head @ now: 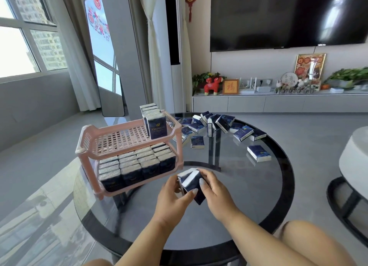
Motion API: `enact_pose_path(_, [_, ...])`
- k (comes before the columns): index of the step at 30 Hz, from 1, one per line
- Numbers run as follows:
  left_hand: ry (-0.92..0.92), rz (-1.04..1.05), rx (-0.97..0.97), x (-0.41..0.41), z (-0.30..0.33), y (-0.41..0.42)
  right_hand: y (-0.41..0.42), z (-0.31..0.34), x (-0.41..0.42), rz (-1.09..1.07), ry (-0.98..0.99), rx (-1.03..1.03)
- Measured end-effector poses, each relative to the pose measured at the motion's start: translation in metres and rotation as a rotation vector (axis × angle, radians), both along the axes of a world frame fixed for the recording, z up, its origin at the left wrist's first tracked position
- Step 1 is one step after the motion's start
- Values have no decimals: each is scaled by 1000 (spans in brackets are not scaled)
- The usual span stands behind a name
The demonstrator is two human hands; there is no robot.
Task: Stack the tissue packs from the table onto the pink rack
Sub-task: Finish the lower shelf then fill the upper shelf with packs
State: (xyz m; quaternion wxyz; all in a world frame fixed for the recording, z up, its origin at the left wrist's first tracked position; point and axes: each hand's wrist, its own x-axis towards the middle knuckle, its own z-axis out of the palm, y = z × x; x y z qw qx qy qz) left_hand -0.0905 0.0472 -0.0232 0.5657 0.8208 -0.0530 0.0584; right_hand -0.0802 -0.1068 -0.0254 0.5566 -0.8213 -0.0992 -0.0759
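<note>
Near edge of the round, dark-rimmed glass worktop: left hand and right hand, fingers curled, together grip a small bundle of tissue packs, flat rectangular blocks in glossy navy film with white ends, held just above the glass; at the left edge, the pink rack, two tiers of slotted moulded plastic with rounded corner posts; lower tier filled with upright packs in close rows; upper tier bare lattice except at its far right corner, where a short row of packs stands upright; far half of the worktop: loose packs scattered, some lying flat, some leaning on one another; one pack lies apart toward the right edge; beyond, a grey cabinet beneath a dark wall screen.
</note>
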Motion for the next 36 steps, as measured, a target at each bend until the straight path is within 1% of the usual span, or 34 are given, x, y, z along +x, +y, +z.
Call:
enact_pose_path(5, [-97, 110, 143, -1, 0, -3, 2, -2, -2, 28, 23, -113])
enact_pose_path(8, [-188, 144, 303, -5, 1, -6, 1, -6, 0, 14, 24, -148])
enact_pose_path(10, [-218, 159, 339, -7, 2, -7, 1, -7, 0, 14, 8, -173])
enact_pose_path(15, [-169, 130, 266, -11, 0, -1, 3, 0, -7, 54, -61, -277])
enact_pose_path(19, [-136, 103, 266, -13, -1, 3, 5, 7, -11, 77, -103, -343])
enact_pose_path(25, [-76, 103, 225, -19, 2, 6, 2, -1, -7, 50, -88, -228])
enact_pose_path(31, [-82, 94, 193, -19, 3, 9, 3, 2, -8, 38, -70, -203])
enact_pose_path(36, [-123, 97, 114, -16, 21, 16, 1, -1, -8, 14, -39, -59])
